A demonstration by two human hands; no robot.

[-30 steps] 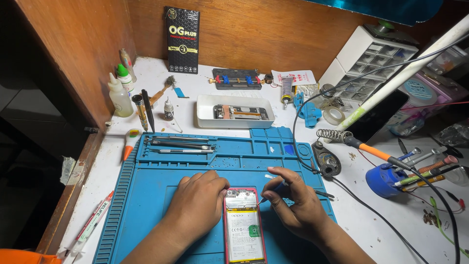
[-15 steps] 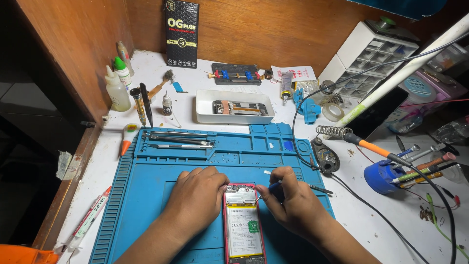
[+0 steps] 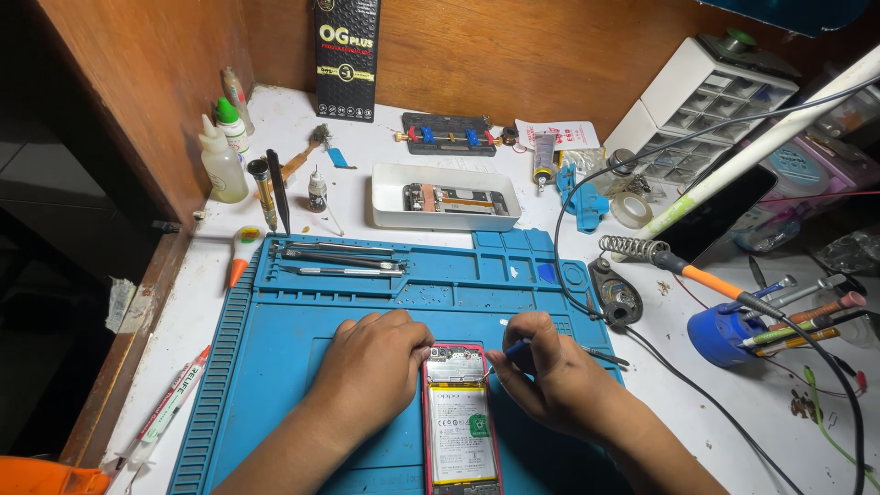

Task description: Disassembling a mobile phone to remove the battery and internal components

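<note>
We read this as a small electronics repair workshop, set in a wooden alcove. A white tabletop [image 3: 302, 137] carries a blue silicone repair mat [image 3: 275, 367] with tweezers [image 3: 335, 261] laid in its tray slots. Toward the right edge we note a soldering iron [image 3: 678, 266] in its coil stand, a blue cup of hand tools [image 3: 724, 335] and a white parts drawer cabinet [image 3: 697, 101]. Near the back edge sit a circuit-board holder [image 3: 449, 136], a white tray [image 3: 446, 198] with a phone frame, and squeeze bottles [image 3: 223, 165] at the left. An opened phone [image 3: 461, 422] lies on the mat.
</note>
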